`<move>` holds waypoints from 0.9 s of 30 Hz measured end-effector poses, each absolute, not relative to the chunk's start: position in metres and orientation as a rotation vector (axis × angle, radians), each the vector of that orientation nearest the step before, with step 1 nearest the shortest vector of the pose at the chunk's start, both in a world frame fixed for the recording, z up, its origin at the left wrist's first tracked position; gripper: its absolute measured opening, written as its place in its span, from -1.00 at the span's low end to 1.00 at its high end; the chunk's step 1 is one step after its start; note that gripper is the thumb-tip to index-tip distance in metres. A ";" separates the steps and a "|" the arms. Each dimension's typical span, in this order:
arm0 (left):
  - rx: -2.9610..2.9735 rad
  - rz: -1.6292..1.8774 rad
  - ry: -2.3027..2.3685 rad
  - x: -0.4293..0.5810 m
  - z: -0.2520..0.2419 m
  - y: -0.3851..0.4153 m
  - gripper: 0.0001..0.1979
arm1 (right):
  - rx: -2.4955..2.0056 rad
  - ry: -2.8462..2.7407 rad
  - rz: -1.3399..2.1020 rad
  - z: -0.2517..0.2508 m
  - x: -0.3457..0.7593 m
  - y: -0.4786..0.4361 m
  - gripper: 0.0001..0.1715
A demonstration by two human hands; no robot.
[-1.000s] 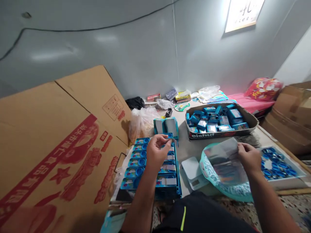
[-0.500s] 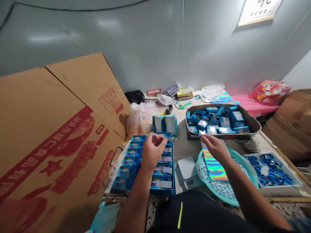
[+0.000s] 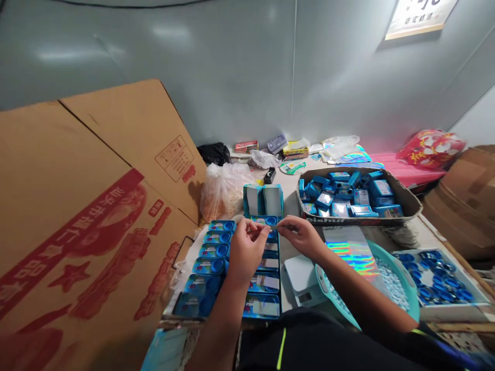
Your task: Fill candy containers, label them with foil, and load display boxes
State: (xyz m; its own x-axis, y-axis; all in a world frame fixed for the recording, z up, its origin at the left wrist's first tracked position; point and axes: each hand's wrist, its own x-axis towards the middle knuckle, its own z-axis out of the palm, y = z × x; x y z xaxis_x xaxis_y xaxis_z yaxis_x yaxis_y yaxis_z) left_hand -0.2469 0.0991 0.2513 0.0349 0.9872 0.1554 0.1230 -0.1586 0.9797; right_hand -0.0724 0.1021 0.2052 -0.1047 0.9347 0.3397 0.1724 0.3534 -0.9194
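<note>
My left hand [image 3: 244, 247] pinches a small blue tin [image 3: 266, 221] above two rows of several blue tins [image 3: 211, 265] laid flat on the table. My right hand [image 3: 303, 238] has its fingers pinched at the same tin's right end, meeting the left hand. A holographic foil sheet [image 3: 353, 252] lies across a teal basin [image 3: 410, 304] of small pale pellets, just right of my right forearm. A white scale [image 3: 299, 273] sits between the tin rows and the basin.
A large printed cardboard carton [image 3: 85, 221] leans at the left. A cardboard tray of blue tins [image 3: 406, 198] stands behind the basin, a tray of blue rings [image 3: 436, 273] at the right. A plastic bag [image 3: 222, 193] and two upright boxes [image 3: 263, 200] sit further back.
My right hand let go of the foil sheet, which now lies on the basin, and moved left to meet my left hand at the blue tin. The left hand stayed in place.
</note>
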 end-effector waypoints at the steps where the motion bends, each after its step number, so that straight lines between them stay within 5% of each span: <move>1: 1.452 1.248 1.217 -0.247 0.251 0.100 -0.66 | -1.021 -1.527 0.931 0.205 -0.071 0.101 -0.72; 9: 1.829 1.134 1.574 -0.256 0.249 0.103 -0.78 | -0.916 -1.378 1.097 0.202 -0.075 0.103 -0.56; 19: 2.173 0.854 1.722 -0.257 0.254 0.103 -0.80 | -0.865 -1.172 1.208 0.187 -0.092 0.105 -0.66; 23: 2.224 0.941 1.725 -0.258 0.248 0.105 -0.86 | -0.819 -1.018 1.217 0.157 -0.108 0.106 -0.59; 27: 2.275 1.050 1.693 -0.262 0.240 0.110 -0.72 | -0.942 -0.798 1.169 0.110 -0.130 0.091 -0.59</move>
